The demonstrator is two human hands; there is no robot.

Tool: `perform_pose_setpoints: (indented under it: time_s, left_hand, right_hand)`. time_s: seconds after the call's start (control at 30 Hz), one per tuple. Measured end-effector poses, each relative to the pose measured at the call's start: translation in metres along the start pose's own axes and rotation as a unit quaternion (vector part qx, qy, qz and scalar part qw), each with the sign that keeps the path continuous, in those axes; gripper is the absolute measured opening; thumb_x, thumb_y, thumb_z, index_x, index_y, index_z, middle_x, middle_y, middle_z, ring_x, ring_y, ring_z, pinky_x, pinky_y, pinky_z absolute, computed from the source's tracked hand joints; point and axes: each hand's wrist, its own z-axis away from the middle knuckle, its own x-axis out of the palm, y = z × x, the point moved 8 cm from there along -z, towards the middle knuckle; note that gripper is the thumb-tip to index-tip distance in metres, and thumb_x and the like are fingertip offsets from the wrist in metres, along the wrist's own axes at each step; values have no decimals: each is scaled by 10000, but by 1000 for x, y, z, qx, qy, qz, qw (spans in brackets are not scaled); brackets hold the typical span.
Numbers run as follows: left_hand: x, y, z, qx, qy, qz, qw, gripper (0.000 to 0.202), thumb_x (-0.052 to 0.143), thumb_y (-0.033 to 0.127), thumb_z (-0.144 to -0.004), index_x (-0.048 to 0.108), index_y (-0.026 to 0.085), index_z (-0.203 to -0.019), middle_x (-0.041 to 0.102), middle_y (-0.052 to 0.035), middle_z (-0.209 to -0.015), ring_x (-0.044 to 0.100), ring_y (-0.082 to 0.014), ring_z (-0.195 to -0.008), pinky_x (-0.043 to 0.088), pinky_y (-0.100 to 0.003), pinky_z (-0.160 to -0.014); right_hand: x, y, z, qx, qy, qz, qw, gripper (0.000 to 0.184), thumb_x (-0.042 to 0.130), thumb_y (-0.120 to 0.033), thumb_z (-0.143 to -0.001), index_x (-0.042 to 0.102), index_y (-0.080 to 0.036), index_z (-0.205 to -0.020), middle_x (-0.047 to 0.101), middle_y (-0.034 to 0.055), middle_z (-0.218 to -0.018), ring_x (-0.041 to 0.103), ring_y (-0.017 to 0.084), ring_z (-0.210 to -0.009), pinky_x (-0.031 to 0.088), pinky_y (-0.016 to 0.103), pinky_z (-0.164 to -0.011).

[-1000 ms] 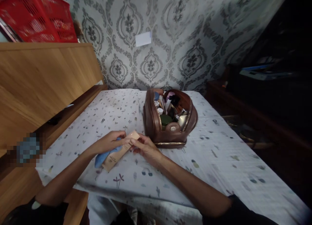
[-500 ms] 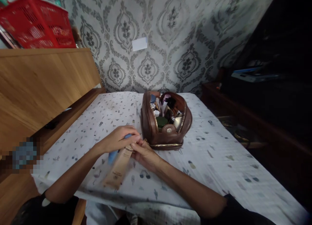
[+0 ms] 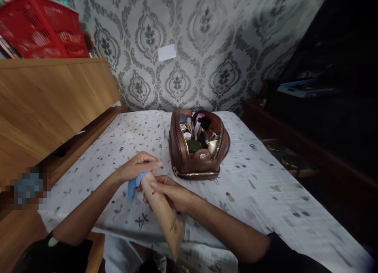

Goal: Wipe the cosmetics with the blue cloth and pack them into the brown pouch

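Both hands work above the near edge of the cloth-covered table point(image 3: 248, 214), left of the middle, on a tan tube point(image 3: 161, 210) that slants down towards the person, its broad flat end hanging out over that edge. The right hand point(image 3: 177, 194) has the tube in a pinch close to its narrow end, thumb laid along the top face and fingers wrapped beneath. The left hand point(image 3: 140, 165) curls over a blue cloth point(image 3: 132, 192) gathered round the narrow end, its thumb stretched out clear of the tube; most of its fingertips are hidden, so how hard it presses cannot be told, and the cloth hides whether a cap sits there. The tube looks light and smooth, probably soft-walled plastic that gives under a squeeze, so a gentle hold near the rounder, stiffer end seems best, while the flat end would likely bend and smooth skin might slip from loose fingers. The cloth looks limp and thin, easiest to take by a bunched fold. Beyond the hands, towards the table's far right corner, a brown bag point(image 3: 197, 167) stands upright and unzipped, packed with small items, among them a round green container point(image 3: 194, 146) near its front rim
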Motion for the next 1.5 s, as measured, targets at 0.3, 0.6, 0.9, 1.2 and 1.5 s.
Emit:
perform_pose_setpoints:
  time_s: [0.3,0.6,0.9,1.2,1.5]
  left_hand:
    - [3,-17,-1,-16,125,156,980,569,614,720,-767,581,170,-626,446,50,-340,362,-87,-237,245,-187,-258]
    - [-1,-15,18,67,171,15,983,529,453,665,-915,622,164,-884,561,37,-551,518,-106,-472,409,-206,-485]
    - [-5,-15,16,73,146,-5,987,468,531,617,-870,603,162,-785,524,23,-659,469,-111,-589,404,-216,-553]
    - [4,-40,27,6,253,83,964,532,501,633,-901,595,200,-1197,507,56,-590,500,-137,-528,434,-241,-533]
    - [39,-42,64,6,198,49,979,598,639,504,-870,491,198,-1361,593,-90,-1316,522,-271,-1236,407,-372,-1060]
  right_hand:
    - [-1,-10,1,-30,37,-50,998,576,855,-586,-644,725,-90,-907,707,44,-713,633,112,-620,502,229,-628]
    - [-11,-10,0,-44,97,-72,992,541,833,-626,-645,670,-136,-805,668,15,-629,618,117,-571,526,222,-592]
    - [-1,-1,3,70,48,-160,983,500,661,-604,-852,623,-115,-756,594,9,-617,536,78,-502,379,166,-438]
    - [-14,-13,0,-47,107,-109,987,393,763,-517,-794,635,-156,-880,648,4,-657,600,122,-561,492,232,-555]
    - [-18,-32,5,-146,162,-96,971,453,920,-383,-617,604,-193,-880,718,-1,-801,679,146,-749,534,264,-727]
